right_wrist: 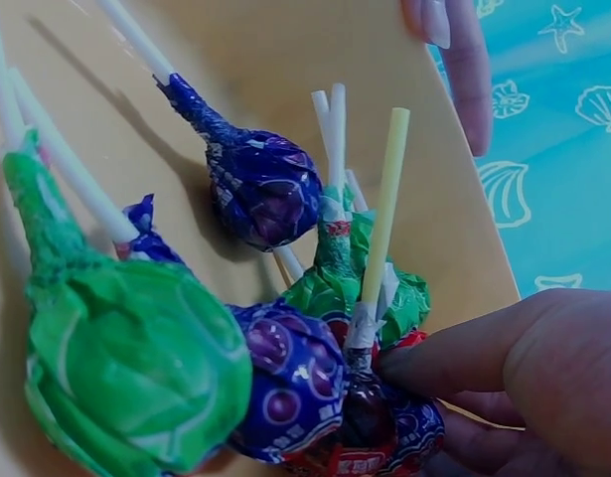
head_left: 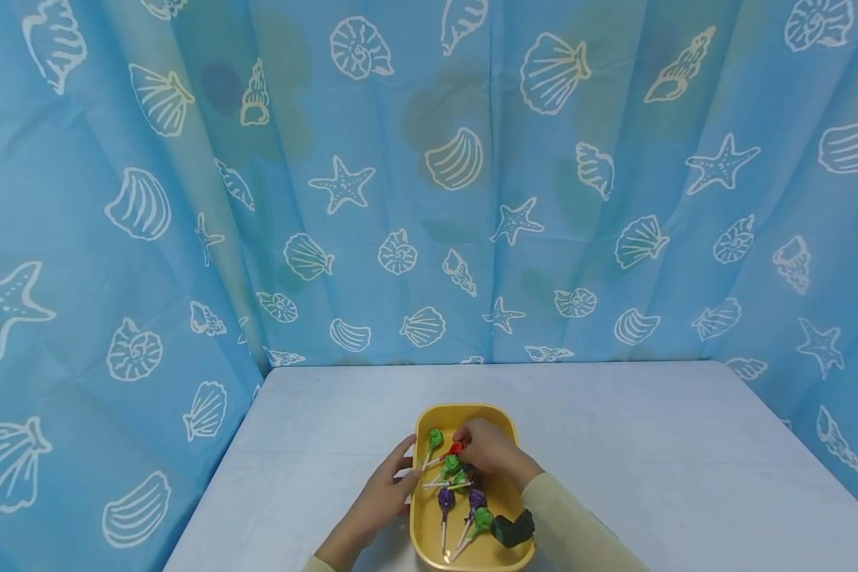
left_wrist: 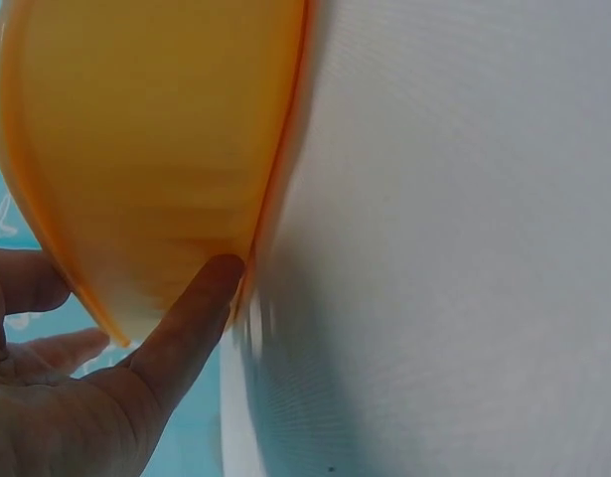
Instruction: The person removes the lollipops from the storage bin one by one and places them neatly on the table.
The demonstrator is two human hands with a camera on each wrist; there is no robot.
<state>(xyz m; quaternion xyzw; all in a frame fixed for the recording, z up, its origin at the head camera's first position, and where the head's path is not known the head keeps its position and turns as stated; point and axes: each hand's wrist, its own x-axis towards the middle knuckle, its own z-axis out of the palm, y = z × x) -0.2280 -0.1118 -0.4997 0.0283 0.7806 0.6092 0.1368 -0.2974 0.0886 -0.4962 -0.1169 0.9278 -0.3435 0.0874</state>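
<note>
A yellow plastic tray (head_left: 416, 524) with rounded corners holds several lollipops in green, purple and red wrappers. My left hand (head_left: 384, 491) grips its left side, thumb at the rim and fingers against the outer wall (left_wrist: 186, 129). Inside the tray, my right hand (head_left: 488, 446) pinches a red lollipop (head_left: 457, 449) near the far end. Close to those fingers (right_wrist: 454, 358) are a dark-wrapped lollipop with a yellow stick (right_wrist: 386, 209) and a green one (right_wrist: 409, 293). A larger green lollipop (right_wrist: 136, 358) and a purple one (right_wrist: 265, 189) lie beside them. The right fingertips are partly hidden.
The tray stands near the front of a white table (head_left: 615, 445). A blue curtain (head_left: 415, 206) with white shells and starfish hangs behind it and along both sides. A dark block-shaped device (head_left: 512, 528) sits at my right wrist, over the tray's near right corner.
</note>
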